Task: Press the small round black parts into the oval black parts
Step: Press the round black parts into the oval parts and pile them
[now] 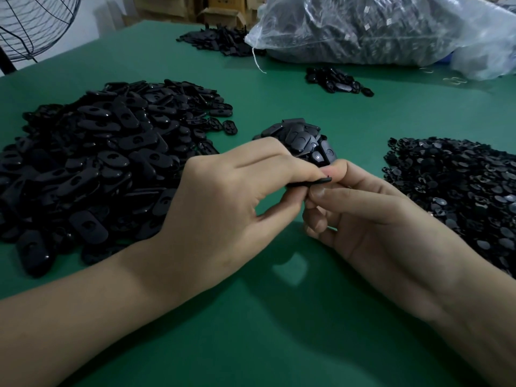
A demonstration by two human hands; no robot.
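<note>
Both hands pinch one oval black part (310,182) edge-on above the table (279,331), left hand (237,196) on one end, right hand (371,216) on the other; it looks light, stiff, glossy, likely slippery, best gripped by its rims, with the small round black parts (460,196) heaped rightward

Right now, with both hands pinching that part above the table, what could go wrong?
The oval part is held edge-on between the left hand and right hand. They hide the seat, so a crooked press may go unnoticed.
If it slips, it could drop into the small pile just behind and get lost.
</note>
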